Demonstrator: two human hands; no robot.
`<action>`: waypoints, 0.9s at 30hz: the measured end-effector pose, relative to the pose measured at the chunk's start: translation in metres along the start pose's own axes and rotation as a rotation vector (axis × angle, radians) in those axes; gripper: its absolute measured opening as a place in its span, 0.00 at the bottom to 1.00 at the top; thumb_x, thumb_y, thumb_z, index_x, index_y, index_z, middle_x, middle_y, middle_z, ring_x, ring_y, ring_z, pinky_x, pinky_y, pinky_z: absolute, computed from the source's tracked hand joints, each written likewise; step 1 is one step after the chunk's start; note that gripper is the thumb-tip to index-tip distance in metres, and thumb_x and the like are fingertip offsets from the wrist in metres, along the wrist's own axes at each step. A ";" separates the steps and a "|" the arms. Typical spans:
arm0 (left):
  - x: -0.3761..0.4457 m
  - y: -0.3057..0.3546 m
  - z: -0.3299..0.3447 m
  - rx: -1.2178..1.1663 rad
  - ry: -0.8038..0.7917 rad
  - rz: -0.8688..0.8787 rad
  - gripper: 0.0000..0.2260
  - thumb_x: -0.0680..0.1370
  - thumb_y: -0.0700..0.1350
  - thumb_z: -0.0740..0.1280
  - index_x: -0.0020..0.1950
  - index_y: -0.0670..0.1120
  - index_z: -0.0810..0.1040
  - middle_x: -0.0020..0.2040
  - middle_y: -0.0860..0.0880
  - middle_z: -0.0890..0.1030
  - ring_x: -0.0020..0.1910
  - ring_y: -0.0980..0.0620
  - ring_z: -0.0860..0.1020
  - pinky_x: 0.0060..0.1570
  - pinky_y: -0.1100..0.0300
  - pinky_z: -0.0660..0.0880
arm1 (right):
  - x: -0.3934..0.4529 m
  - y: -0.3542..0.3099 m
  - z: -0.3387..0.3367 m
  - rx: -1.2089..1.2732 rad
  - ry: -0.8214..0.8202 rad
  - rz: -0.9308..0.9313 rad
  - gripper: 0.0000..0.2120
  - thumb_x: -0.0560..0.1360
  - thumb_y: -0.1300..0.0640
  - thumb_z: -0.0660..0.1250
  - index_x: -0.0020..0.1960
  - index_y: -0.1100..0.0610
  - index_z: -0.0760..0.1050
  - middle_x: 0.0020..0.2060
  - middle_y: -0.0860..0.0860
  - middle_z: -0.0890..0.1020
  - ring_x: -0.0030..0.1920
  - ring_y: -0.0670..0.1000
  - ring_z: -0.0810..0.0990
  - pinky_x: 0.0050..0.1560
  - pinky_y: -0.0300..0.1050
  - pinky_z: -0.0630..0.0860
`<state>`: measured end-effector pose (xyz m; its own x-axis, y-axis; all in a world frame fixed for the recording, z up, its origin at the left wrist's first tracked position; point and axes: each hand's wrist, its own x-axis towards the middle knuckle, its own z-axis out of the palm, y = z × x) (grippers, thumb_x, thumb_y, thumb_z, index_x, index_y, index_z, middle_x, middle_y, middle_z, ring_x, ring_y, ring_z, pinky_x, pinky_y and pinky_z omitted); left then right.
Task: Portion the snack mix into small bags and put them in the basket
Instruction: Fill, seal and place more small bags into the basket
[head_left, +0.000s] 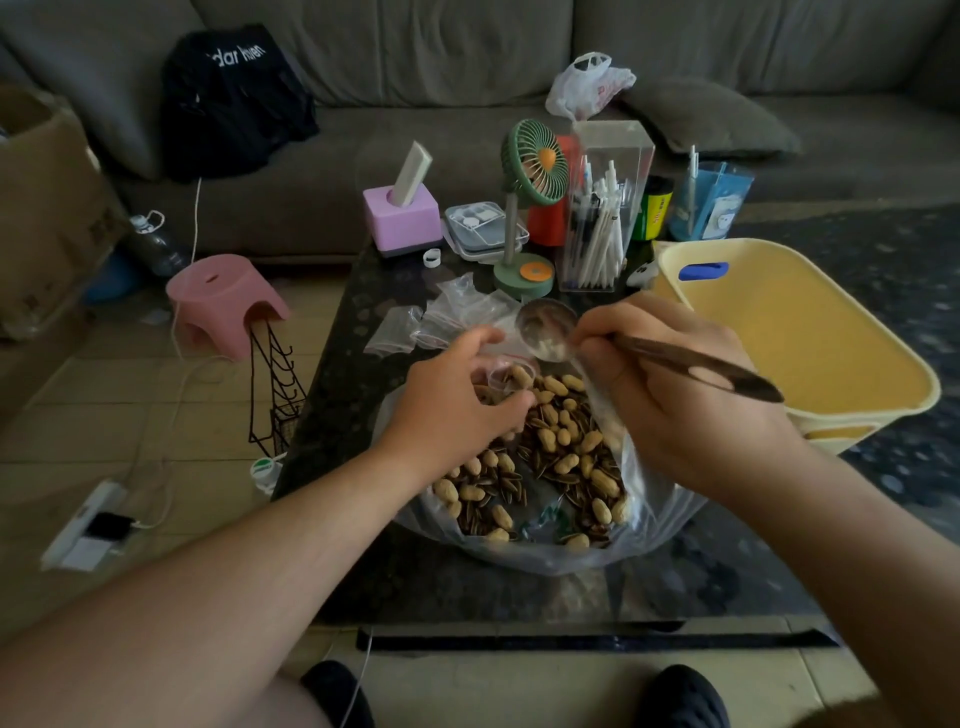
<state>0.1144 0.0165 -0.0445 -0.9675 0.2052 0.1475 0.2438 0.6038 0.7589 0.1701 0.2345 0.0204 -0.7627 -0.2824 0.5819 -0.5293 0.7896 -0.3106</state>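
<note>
A dark stone table stands before a grey sofa. The left hand pinches a small bag over the snack mix lying beneath both hands. The right hand grips a metal spoon, with the yellow basket just beyond it.

Both bare forearms reach forward from the near edge. Left hand sits palm-down, fingers curled, pinching at centre. Right hand hovers just right of it, fingers curled tight in a grip.
</note>
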 end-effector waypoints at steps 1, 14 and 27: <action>0.002 -0.002 -0.003 -0.015 -0.007 0.002 0.22 0.75 0.55 0.77 0.67 0.62 0.73 0.51 0.66 0.84 0.52 0.68 0.81 0.55 0.67 0.76 | -0.001 0.000 0.000 -0.008 -0.018 0.000 0.11 0.85 0.52 0.61 0.58 0.55 0.79 0.49 0.50 0.79 0.42 0.49 0.77 0.42 0.45 0.75; 0.010 0.005 -0.039 -0.216 -0.171 0.131 0.11 0.85 0.40 0.63 0.48 0.54 0.76 0.56 0.54 0.80 0.49 0.58 0.81 0.52 0.62 0.75 | -0.040 0.006 0.055 -0.296 -0.684 -0.085 0.25 0.82 0.53 0.67 0.76 0.39 0.68 0.74 0.50 0.61 0.70 0.56 0.67 0.55 0.51 0.79; 0.006 0.018 -0.011 -0.914 -0.222 -0.231 0.10 0.88 0.37 0.56 0.53 0.47 0.74 0.60 0.37 0.85 0.57 0.44 0.84 0.55 0.50 0.82 | -0.008 0.002 0.053 0.740 -0.157 0.715 0.05 0.80 0.48 0.72 0.54 0.46 0.83 0.37 0.46 0.85 0.35 0.47 0.83 0.40 0.46 0.83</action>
<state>0.1120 0.0202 -0.0236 -0.9274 0.3546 -0.1189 -0.1874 -0.1655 0.9682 0.1552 0.2091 -0.0248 -0.9999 0.0104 -0.0072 0.0099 0.2842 -0.9587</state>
